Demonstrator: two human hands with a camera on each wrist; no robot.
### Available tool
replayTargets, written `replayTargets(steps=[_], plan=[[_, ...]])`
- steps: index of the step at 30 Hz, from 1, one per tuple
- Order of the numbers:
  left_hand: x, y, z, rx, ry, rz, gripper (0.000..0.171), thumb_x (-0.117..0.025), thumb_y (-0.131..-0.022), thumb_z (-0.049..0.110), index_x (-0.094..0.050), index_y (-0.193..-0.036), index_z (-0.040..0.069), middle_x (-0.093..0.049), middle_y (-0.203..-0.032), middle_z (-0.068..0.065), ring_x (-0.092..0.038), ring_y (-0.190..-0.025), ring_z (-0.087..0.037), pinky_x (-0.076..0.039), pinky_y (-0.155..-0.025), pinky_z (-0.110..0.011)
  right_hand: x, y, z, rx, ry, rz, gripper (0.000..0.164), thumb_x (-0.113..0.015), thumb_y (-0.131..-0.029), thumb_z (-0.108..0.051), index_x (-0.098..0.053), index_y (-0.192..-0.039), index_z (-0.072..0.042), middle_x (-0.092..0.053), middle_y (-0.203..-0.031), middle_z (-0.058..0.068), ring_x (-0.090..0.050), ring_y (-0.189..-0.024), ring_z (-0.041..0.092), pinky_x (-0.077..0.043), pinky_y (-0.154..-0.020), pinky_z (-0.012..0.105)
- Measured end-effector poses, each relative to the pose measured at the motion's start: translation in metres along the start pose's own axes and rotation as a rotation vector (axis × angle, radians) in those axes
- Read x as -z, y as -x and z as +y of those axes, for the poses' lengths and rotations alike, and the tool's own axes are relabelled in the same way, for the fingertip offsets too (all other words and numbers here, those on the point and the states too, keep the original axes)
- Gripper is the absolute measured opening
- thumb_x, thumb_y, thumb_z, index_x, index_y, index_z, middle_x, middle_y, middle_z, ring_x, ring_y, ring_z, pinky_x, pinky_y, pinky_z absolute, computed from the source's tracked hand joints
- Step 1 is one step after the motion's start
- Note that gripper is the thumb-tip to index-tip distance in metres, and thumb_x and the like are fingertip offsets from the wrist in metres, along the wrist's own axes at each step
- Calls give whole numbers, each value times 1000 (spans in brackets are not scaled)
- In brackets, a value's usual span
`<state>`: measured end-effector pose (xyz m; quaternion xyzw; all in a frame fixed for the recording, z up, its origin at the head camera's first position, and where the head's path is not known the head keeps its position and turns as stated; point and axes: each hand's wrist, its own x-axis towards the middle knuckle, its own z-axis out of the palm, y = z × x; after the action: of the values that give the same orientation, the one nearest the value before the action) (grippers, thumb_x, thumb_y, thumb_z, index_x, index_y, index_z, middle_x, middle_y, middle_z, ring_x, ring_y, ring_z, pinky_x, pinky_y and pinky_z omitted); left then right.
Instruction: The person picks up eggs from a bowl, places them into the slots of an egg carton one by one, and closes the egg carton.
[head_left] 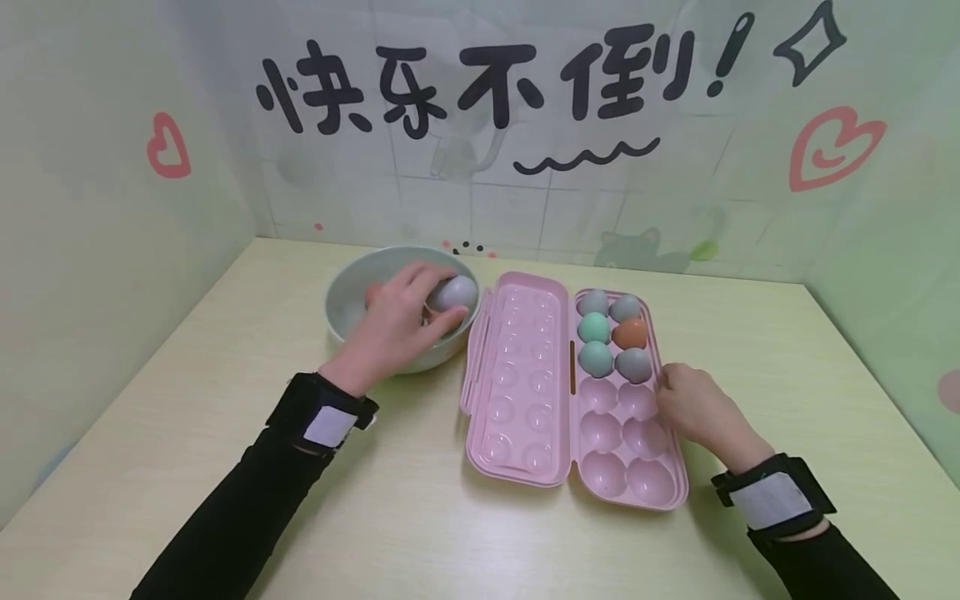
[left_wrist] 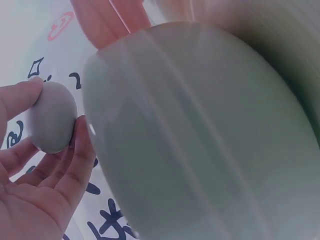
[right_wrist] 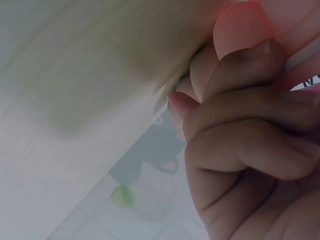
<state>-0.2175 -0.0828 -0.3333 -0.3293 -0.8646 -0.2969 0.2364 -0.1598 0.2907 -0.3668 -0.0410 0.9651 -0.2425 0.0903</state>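
My left hand (head_left: pixel 390 321) grips a pale grey egg (head_left: pixel 454 293) between thumb and fingers, at the right side of a pale green bowl (head_left: pixel 345 300). In the left wrist view that egg (left_wrist: pixel 52 117) shows just beyond the bowl's rim. A reddish-brown egg (head_left: pixel 372 293) inside the bowl is partly hidden by the hand. My right hand (head_left: pixel 705 412) holds the right edge of an open pink egg box (head_left: pixel 667 492), fingers curled at its rim. Several grey, green and orange eggs (head_left: pixel 596 359) fill the far cups; the near cups hold none.
The box's lid (head_left: pixel 517 375) lies folded back to the left, close beside the bowl. All stands on a light wooden table (head_left: pixel 405 500). Printed fabric walls (head_left: pixel 465 192) enclose the table at the back and sides.
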Motion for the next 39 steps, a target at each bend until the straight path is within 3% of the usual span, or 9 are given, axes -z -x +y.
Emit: replayTargets(steps=[9, 16, 23, 31, 39], plan=[[-3, 0, 15, -40, 45, -57, 45, -73, -91, 23, -57, -127, 0, -54, -119, -15, -57, -96, -25, -53, -79, -35, 0, 1, -1, 3, 12, 7, 29, -37, -90, -3, -55, -102, 16, -55, -81, 18, -54, -70, 28, -45, -58, 36], [-5, -1, 31, -95, 20, -87, 44, -72, -92, 25, -59, -126, 0, -56, -119, -15, -56, -100, -24, -53, -81, -32, 0, 0, -1, 8, 24, 19, 27, -38, -90, -4, -56, -100, 15, -56, -81, 17, -53, -70, 28, -45, -59, 36], [-9, -5, 46, -78, 18, -131, 47, -71, -93, 31, -59, -130, 3, -56, -120, -12, -54, -102, -23, -52, -83, -30, -1, 0, 0, -8, 8, 4, 29, -37, -90, -3, -55, -102, 16, -55, -81, 18, -54, -70, 28, -45, -58, 36], [-15, -16, 66, -148, 43, -106, 46, -73, -91, 28, -59, -128, 5, -58, -122, -14, -60, -98, -21, -52, -81, -28, 0, -1, 0, -6, 16, 5, 26, -38, -91, -3, -55, -100, 15, -55, -80, 17, -53, -70, 27, -45, -58, 37], [-25, -22, 78, -199, 30, -194, 37, -72, -91, 25, -62, -122, 7, -56, -114, -8, -58, -89, -15, -48, -75, -22, -1, -1, 0, -1, 11, 6, 27, -38, -90, -3, -55, -100, 15, -55, -80, 17, -53, -69, 27, -45, -58, 36]])
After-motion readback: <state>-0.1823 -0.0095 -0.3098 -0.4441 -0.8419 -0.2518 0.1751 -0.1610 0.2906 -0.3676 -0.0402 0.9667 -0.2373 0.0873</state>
